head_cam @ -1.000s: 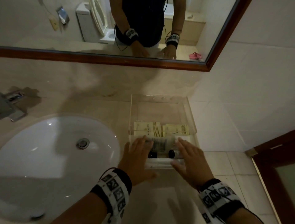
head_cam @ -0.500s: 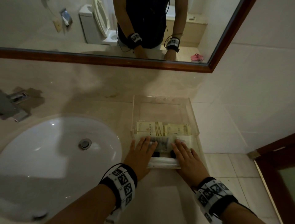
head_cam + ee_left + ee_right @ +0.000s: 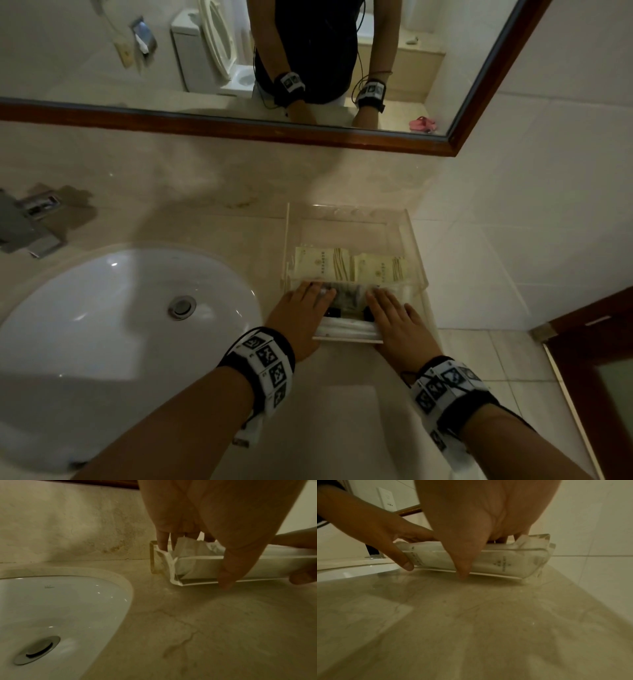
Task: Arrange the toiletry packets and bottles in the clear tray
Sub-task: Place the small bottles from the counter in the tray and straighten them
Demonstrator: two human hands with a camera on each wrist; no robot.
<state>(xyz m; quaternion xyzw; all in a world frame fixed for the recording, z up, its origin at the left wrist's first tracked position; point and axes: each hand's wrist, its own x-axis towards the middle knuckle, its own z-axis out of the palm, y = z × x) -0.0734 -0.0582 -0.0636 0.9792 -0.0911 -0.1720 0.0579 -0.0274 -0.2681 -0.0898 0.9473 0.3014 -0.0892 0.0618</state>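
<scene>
Beige stone surface (image 3: 219, 233) runs below a wood-framed mirror (image 3: 239, 126). White oval sink (image 3: 113, 308) is set into it at the left, a chrome tap (image 3: 30, 222) behind it.

Clear tray (image 3: 412, 246) stands on the surface right of the sink, near the tiled side wall. Two cream packets (image 3: 352, 265) lie side by side across its middle. At its near end lie bottles (image 3: 346, 299) with dark caps and a white packet (image 3: 346, 329) along the near wall; the count of bottles cannot be told, as the hands cover them.

Left hand (image 3: 301, 320) rests at the tray's near left corner, fingers straight and reaching in over the contents, thumb down against the outside of the near wall. Right hand (image 3: 397, 323) mirrors this at the near right corner, fingers extended over the contents, thumb against the near wall. Neither grip is closed around any item; both lie flat and relaxed, touching tray and contents.
</scene>
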